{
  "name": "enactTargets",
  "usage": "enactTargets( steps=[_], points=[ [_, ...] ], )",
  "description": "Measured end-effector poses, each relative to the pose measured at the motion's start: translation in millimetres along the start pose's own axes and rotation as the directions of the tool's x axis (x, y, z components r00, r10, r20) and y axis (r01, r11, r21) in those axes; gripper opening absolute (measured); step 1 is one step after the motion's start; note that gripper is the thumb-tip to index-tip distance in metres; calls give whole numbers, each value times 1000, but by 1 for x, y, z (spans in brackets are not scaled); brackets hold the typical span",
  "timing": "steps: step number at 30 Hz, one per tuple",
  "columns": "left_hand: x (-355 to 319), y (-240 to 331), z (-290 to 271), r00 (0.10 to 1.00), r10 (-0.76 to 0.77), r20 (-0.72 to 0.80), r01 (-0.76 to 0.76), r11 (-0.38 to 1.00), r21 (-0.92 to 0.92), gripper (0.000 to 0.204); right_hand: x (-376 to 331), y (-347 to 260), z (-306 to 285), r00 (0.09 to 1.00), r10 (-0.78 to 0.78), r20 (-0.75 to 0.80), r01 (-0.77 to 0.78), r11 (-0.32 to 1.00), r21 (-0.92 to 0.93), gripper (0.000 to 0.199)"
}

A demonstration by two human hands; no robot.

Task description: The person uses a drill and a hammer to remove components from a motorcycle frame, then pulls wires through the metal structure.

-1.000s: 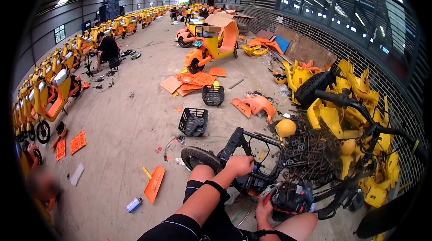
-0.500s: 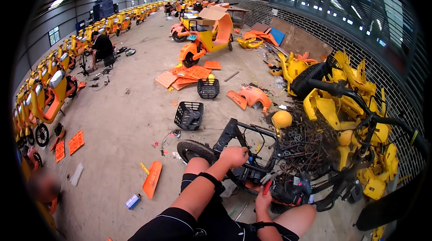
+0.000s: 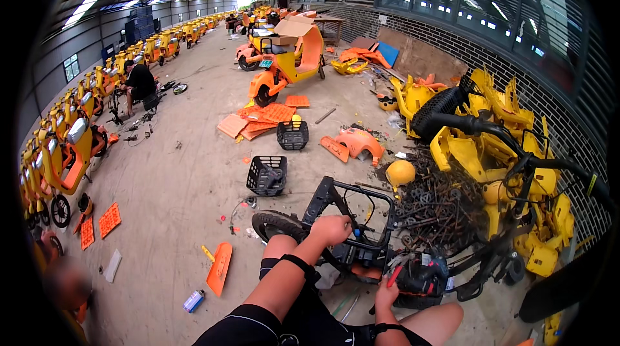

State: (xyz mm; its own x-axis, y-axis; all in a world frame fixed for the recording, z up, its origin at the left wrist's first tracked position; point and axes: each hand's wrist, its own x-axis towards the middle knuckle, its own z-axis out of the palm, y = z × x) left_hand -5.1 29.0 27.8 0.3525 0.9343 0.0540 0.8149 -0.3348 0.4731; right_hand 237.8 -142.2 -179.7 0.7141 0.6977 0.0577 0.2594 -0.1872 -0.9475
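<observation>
A stripped black scooter frame (image 3: 321, 199) lies in front of my knees, with its wheel (image 3: 276, 224) on the left. My left hand (image 3: 332, 230) is closed at the frame, beside a small blue part (image 3: 357, 233); what its fingers hold is hidden. My right hand (image 3: 385, 296) grips red-handled pliers (image 3: 394, 275), their jaws pointing up toward the frame. Just right of the pliers, a dark cordless power tool (image 3: 426, 276) rests on the black framework. Handlebars (image 3: 475, 124) with cables rise at the right.
Yellow body panels (image 3: 452, 155) pile against the brick wall, beside a heap of rusty metal parts (image 3: 436, 207). Black baskets (image 3: 267, 175), an orange panel (image 3: 219, 268) and a spray can (image 3: 194, 301) are on the floor. Scooters line the left; a person (image 3: 139, 81) crouches there.
My view has shifted slightly. The right hand and pliers have moved a little to the right and lower against the frame. My left hand stays closed at nearly the same spot.
</observation>
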Motion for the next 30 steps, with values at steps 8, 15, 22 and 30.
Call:
enactTargets(
  steps=[8,15,22,30],
  points=[
    [-7,3,2,999,16,-52,-16,1000,-2,33,10,27,-12,997,69,39,-70,997,43,32],
    [-25,0,-1,959,263,-107,-251,961,113,36,18,34,-26,829,503,244,-516,857,-11,23],
    [-24,5,-23,966,158,206,-166,986,23,61,23,39,-34,849,507,147,-521,850,77,20],
    [9,18,-15,879,249,407,-260,965,-31,85,125,106,-122,992,124,-8,-124,982,-142,18]
  ],
)
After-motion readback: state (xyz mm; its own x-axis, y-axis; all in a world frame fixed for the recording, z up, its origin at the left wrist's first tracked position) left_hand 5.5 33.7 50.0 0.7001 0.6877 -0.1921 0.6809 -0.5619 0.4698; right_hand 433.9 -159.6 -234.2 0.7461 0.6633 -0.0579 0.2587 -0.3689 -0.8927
